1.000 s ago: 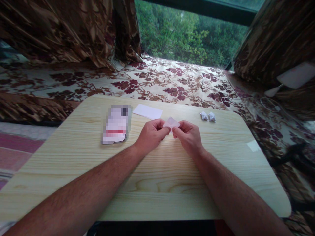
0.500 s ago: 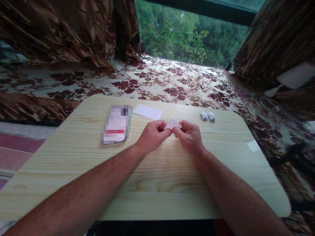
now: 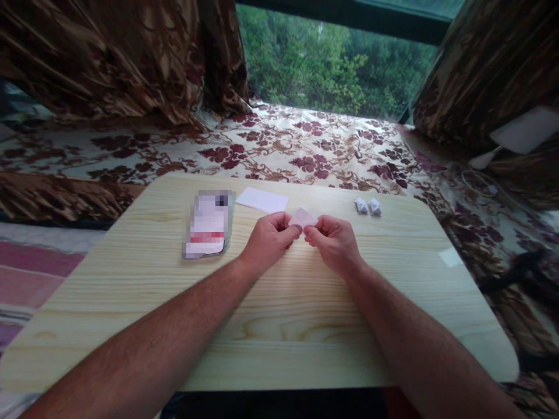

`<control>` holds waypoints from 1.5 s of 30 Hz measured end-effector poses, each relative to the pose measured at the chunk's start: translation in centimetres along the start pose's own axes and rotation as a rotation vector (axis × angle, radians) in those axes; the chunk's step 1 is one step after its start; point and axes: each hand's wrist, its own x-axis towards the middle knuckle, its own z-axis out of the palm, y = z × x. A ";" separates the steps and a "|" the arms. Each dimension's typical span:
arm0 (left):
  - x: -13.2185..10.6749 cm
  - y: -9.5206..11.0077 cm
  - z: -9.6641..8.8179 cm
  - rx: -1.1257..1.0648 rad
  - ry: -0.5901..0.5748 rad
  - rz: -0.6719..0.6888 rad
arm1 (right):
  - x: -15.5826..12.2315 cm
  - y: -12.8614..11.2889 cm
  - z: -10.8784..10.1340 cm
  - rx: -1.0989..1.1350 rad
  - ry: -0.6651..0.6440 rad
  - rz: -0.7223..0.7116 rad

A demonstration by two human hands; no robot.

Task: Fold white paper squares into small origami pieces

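A small folded piece of white paper (image 3: 303,217) is held up over the middle of the table. My left hand (image 3: 274,235) pinches its left side between thumb and fingers. On the other side, my right hand (image 3: 334,237) grips the paper's right corner in the same way. The fingers hide the paper's lower edge. Two small folded paper pieces (image 3: 367,206) sit side by side at the back right of the table. Behind my left hand lies a flat stack of white paper (image 3: 262,200).
A phone (image 3: 208,224), blurred by pixels, lies on the left of the wooden table (image 3: 279,326). A pale patch (image 3: 450,257) shows near the right edge. Beyond the table are floral cloth (image 3: 314,139), curtains and a window; a white lamp (image 3: 524,131) stands at right.
The folded paper has shifted slightly left and its visible outline has changed from a peaked triangle to a more four-sided shape. Both hands keep their pinch.
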 end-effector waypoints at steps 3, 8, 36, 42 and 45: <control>0.0 0.0 0.0 -0.005 0.001 -0.003 | 0.1 0.1 0.0 0.005 -0.002 0.016; 0.1 -0.3 0.0 -0.025 0.003 -0.008 | 0.1 0.2 0.0 0.063 -0.006 0.037; 0.6 -0.7 -0.2 -0.296 0.149 0.104 | 0.1 -0.2 -0.2 0.256 -0.035 0.110; 0.9 -0.9 -0.2 -0.298 0.204 0.092 | 0.1 -0.2 -0.1 0.202 -0.042 0.124; 0.9 -0.9 -0.2 -0.303 0.202 0.094 | 0.1 -0.2 0.0 0.203 -0.055 0.117</control>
